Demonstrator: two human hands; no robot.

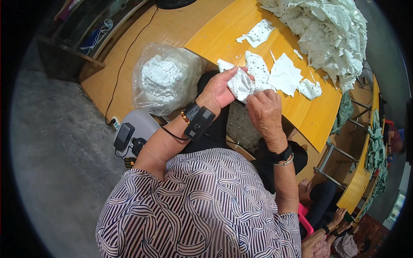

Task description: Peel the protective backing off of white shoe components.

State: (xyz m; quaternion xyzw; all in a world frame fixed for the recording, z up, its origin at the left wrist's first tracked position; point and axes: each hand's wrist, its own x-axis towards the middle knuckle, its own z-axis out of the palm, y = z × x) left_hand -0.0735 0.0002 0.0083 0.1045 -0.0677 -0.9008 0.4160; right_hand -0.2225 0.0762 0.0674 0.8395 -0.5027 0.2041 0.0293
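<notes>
A piece of white fabric with dark specks (241, 85) is held up between my two hands, just off the near edge of the yellow table (312, 118). My left hand (220, 88) grips it from the left, thumb on top and fingers around its back. On the right, the fingers of my right hand (264, 109) are pinched closed at the fabric's lower right edge. Right behind it on the table lie a speckled scrap (257, 66), a plain white scrap (285, 74) and a small speckled scrap (310, 89).
A large heap of speckled fabric (327, 32) covers the table's far right. Another scrap (259, 33) lies farther back. Left of the table stands a clear plastic bag (140, 86) with white pieces inside. At lower right, another person's hands (340, 219) work at a second table (355, 193).
</notes>
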